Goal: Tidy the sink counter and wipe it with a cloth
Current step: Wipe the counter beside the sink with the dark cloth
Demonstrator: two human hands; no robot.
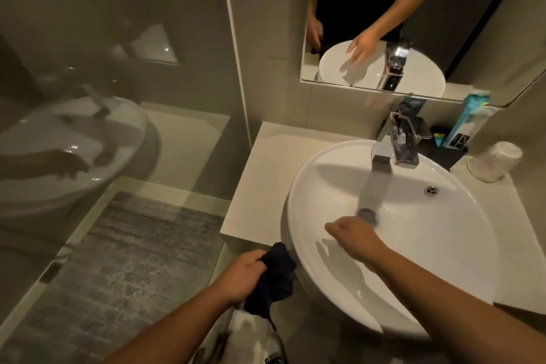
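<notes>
A: So, how should the wetting step go?

B: I'd bring the cloth (273,278) under the faucet (397,142) stream, soak it evenly, then wring it over the basin (443,245) before touching the counter (266,174)

A: Where is it now?

B: Bunched in the left hand (240,278), fingers clenched round it, just outside the basin's front rim. It's dark, crumpled, hanging limp. The right hand (351,238) hovers loosely curled, empty, near the drain (367,214)
</notes>
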